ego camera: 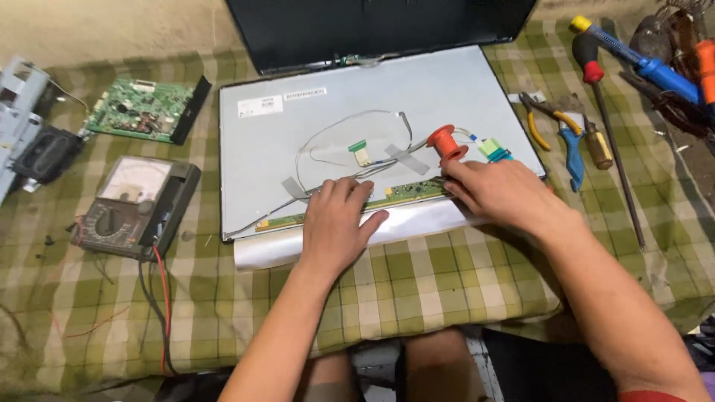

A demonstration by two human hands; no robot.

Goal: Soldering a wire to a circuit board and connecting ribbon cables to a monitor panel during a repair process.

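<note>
both hands rest on the near edge of a grey panel (372,112) that lies face down on a checked cloth (417,283). left hand (337,223) lies flat, palm down, fingers spread a little and holding nothing; its fingertips press on the long green strip board (406,193) along the panel's edge, which looks like a way of keeping panel and board from sliding. right hand (500,192) comes in from the right with the wrist bent inward, fingers curled down at the strip's right end, just below an orange spool (446,143); whether those fingers pinch anything is hidden under the hand, so i cannot tell. both forearms reach forward from the lap, elbows low.

thin grey cables (328,141) loop over the panel's back, taped down, probably to keep them clear of the edge. a white sheet (283,251) sticks out under the panel. left of it sit a meter (134,205) with red and black leads and a green board (138,110). pliers (547,119) and screwdrivers (614,141) lie to the right, within reach of the right hand.
</note>
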